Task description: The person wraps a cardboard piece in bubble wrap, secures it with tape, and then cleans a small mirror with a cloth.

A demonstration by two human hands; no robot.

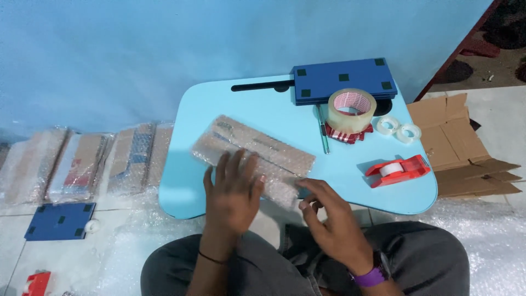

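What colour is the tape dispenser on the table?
Red tape dispenser, clearest in the head view.

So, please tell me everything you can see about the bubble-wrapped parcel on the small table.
The parcel is long, flat and rectangular, wrapped in clear bubble wrap; brownish cardboard and some dark print show through, too blurred to tell. It lies flat and slantwise on the light blue table, its far end up left, its near end by the front edge. The left hand lies flat on its near half. The right hand touches its near right corner with the fingertips. Nothing else touches it.
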